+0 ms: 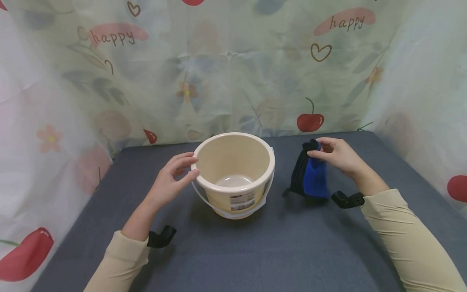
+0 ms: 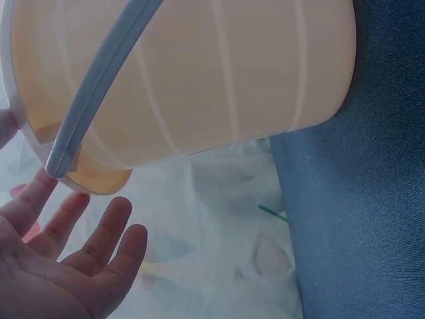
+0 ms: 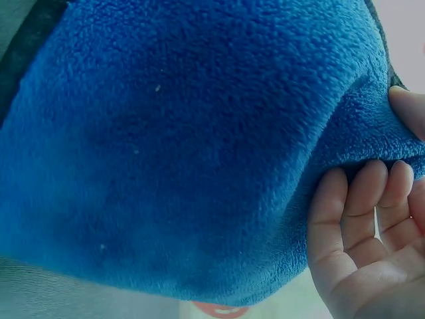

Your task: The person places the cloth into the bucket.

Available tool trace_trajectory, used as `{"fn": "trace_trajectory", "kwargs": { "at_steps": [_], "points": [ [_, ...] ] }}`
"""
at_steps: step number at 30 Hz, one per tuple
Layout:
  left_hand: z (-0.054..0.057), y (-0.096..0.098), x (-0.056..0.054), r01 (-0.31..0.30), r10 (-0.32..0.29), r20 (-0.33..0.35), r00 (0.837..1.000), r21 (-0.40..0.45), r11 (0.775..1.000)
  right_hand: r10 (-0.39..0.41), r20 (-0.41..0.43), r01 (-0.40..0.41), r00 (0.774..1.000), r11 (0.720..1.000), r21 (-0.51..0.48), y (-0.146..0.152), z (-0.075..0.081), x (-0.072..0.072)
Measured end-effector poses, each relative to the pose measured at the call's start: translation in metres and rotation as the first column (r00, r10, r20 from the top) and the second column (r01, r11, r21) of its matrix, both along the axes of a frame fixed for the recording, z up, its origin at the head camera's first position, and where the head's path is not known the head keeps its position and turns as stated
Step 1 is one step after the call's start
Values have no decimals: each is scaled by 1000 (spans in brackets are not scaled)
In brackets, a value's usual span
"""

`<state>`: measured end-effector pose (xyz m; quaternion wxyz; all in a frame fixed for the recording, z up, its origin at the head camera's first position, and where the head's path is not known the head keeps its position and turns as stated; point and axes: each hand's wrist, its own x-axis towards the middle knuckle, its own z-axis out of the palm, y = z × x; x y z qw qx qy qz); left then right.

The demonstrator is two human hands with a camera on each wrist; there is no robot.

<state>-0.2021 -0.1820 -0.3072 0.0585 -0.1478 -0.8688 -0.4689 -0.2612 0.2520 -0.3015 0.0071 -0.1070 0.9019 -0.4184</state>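
Note:
A cream bucket [image 1: 233, 184] stands upright on the grey surface, with a printed label on its front and a pale handle [image 2: 99, 86] hanging down. My left hand [image 1: 173, 176] is at the left side of its rim, thumb and fingertips touching it, fingers fairly straight; in the left wrist view, fingers [image 2: 109, 236] spread beside the rim. To the right of the bucket, my right hand [image 1: 337, 154] pinches a fluffy blue cloth [image 1: 315, 178] with black edging by its top. The cloth hangs down in folds, its lower edge close over the surface.
The dark grey tabletop [image 1: 233, 255] is bordered at the back and sides by a printed curtain [image 1: 226, 81] with cherries, flowers and lettering. A black wrist mount [image 1: 162, 236] juts out below the left hand, another mount [image 1: 347, 199] below the right.

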Motion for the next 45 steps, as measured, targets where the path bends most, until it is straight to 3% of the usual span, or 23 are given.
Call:
{"fn": "trace_trajectory", "kwargs": {
  "at_steps": [9,16,26,29,35,40,45],
  "points": [
    [-1,0,-1,0,0,-7,1000,3,1000,14,-15,-16,1000,991,-136,0,22,4],
    [-1,0,0,1,-1,-5,1000,7,1000,-5,-37,-1,999,984,-178,-5,35,8],
    [-1,0,0,-1,1,-1,1000,2,1000,42,-99,-69,994,957,-283,-6,51,12],
    [-1,0,-1,-4,4,-2,1000,2,1000,64,-118,-102,991,931,-350,-5,55,12],
    [-2,0,-1,-4,4,0,1000,11,1000,136,-163,-200,977,846,-494,-1,61,11],
    [-2,0,-2,-8,7,5,1000,5,1000,151,-186,-229,971,818,-528,-1,67,12],
    [-1,0,-2,-10,10,8,1000,3,1000,137,-186,-217,973,818,-532,-3,74,12]
  ]
}}
